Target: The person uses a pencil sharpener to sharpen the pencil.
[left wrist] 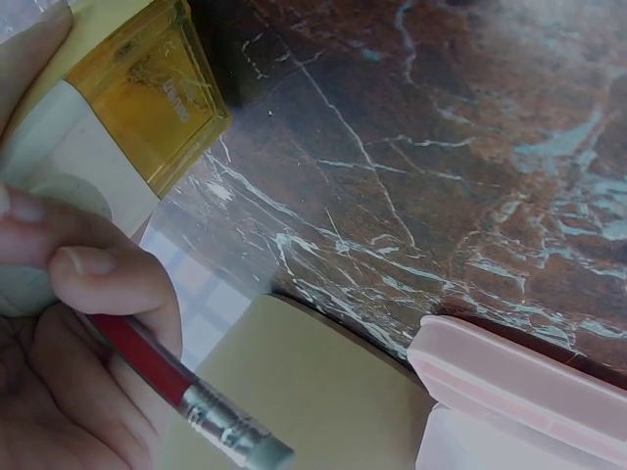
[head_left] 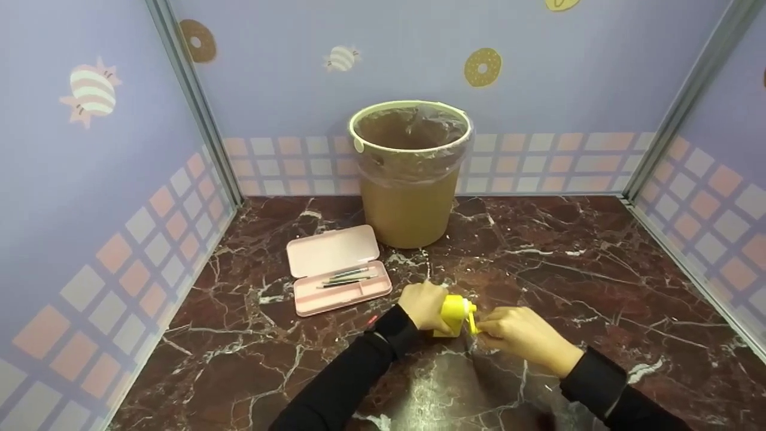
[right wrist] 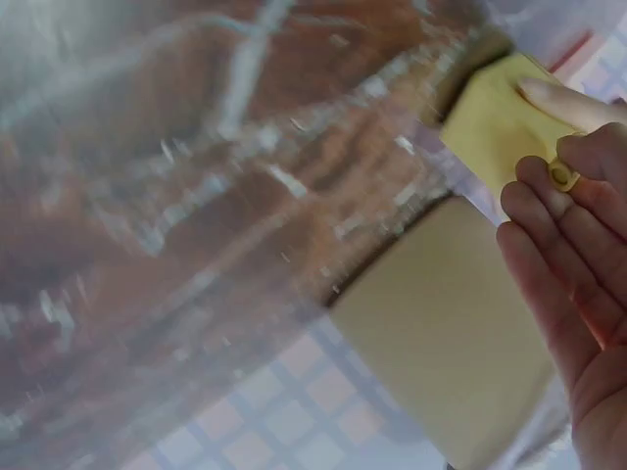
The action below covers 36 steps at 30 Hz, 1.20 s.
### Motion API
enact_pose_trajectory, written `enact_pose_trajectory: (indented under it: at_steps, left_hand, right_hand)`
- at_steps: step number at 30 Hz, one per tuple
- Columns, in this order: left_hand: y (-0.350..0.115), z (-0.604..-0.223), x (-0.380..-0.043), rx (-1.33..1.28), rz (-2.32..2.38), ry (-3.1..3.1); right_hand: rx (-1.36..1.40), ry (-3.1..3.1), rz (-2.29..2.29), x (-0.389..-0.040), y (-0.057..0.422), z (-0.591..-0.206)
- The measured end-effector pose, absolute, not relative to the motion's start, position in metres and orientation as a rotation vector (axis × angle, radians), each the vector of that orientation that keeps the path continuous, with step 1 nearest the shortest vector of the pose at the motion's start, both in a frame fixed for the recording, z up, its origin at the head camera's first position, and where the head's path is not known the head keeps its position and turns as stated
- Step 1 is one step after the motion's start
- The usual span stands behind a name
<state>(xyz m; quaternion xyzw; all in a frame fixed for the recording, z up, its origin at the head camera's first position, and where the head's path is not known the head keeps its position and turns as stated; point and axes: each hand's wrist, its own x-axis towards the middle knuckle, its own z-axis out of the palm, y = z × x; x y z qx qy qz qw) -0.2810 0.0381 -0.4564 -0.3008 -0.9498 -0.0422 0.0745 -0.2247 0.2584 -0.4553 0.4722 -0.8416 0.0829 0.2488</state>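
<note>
A yellow hand-crank pencil sharpener [head_left: 453, 310] stands on the marbled tabletop, and my left hand [head_left: 423, 305] grips it from the left. In the left wrist view, curled fingers of that hand also lie against a red pencil [left wrist: 145, 354] with a metal ferrule and grey eraser; its other end is hidden by the hand. The sharpener's see-through drawer [left wrist: 152, 93] has dark bits inside. On the other side my right hand [head_left: 517, 331] pinches the end of the yellow crank handle [head_left: 473, 322]. The right wrist view shows the crank's knob [right wrist: 560, 175] between fingertips.
Behind the hands stands a tan waste bin [head_left: 407, 209] with a clear liner. An open pink pencil case [head_left: 317, 304] holding several pencils [head_left: 347, 277] lies to the left of the bin. Patterned panels [head_left: 287, 72] enclose the table at the back and both sides.
</note>
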Motion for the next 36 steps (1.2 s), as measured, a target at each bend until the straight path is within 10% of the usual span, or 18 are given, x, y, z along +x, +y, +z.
enact_pose_trajectory:
  at_steps: [36]
  left_hand:
    - [0.037,-0.456,-0.285,-0.962,-0.091,-2.868]
  right_hand:
    - [1.175,-2.307,0.183,-0.249,0.262,-0.422]
